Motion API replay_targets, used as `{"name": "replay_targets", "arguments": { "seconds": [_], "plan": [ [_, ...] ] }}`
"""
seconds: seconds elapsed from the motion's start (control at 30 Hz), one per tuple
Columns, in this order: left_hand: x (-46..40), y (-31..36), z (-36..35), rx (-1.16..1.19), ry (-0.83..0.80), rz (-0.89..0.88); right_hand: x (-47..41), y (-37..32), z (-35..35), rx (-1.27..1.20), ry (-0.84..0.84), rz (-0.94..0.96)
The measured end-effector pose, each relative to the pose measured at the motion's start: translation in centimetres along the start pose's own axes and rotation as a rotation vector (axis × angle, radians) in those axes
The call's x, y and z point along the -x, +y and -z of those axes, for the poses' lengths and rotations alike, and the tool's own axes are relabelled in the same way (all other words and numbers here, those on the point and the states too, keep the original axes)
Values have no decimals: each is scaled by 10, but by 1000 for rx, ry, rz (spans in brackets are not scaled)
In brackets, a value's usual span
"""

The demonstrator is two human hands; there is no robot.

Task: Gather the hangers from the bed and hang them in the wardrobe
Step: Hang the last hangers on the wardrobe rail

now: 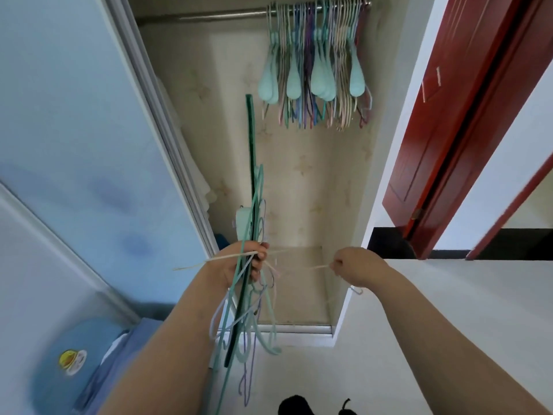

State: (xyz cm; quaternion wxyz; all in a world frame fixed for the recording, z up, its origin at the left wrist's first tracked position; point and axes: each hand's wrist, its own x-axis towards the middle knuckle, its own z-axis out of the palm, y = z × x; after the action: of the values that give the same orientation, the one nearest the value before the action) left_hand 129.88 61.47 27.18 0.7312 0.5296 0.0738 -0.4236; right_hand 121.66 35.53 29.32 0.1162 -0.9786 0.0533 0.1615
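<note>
My left hand (pixel 244 263) grips a tangled bundle of hangers (pixel 253 298), green, teal, lilac and cream, in front of the open wardrobe. A dark green hanger (pixel 250 139) sticks up out of the bundle. My right hand (pixel 354 266) pinches the end of a thin cream hanger (pixel 318 267) that reaches back toward the bundle. High in the wardrobe a metal rail (pixel 203 17) carries several hangers (pixel 317 64), mint, purple and pink, crowded at its right end.
A pale blue sliding wardrobe door (pixel 74 130) stands at the left. A red door (pixel 466 115) stands open at the right. Blue bedding (pixel 98 366) lies at the lower left. A dark shape (pixel 296 405) shows on the pale floor at the bottom edge.
</note>
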Motion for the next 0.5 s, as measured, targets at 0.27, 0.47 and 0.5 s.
{"name": "replay_targets", "arguments": {
  "seconds": [0.27, 0.47, 0.5],
  "plan": [
    [-4, 0, 27, 18, 181, -66, -1, 3, 8, -39, -16, 26],
    [-15, 15, 32, -83, 319, -207, -13, 7, 32, -18, -107, -92],
    [-15, 21, 34, -89, 315, -212, -17, 4, 38, -3, -109, -141]
  ]
}}
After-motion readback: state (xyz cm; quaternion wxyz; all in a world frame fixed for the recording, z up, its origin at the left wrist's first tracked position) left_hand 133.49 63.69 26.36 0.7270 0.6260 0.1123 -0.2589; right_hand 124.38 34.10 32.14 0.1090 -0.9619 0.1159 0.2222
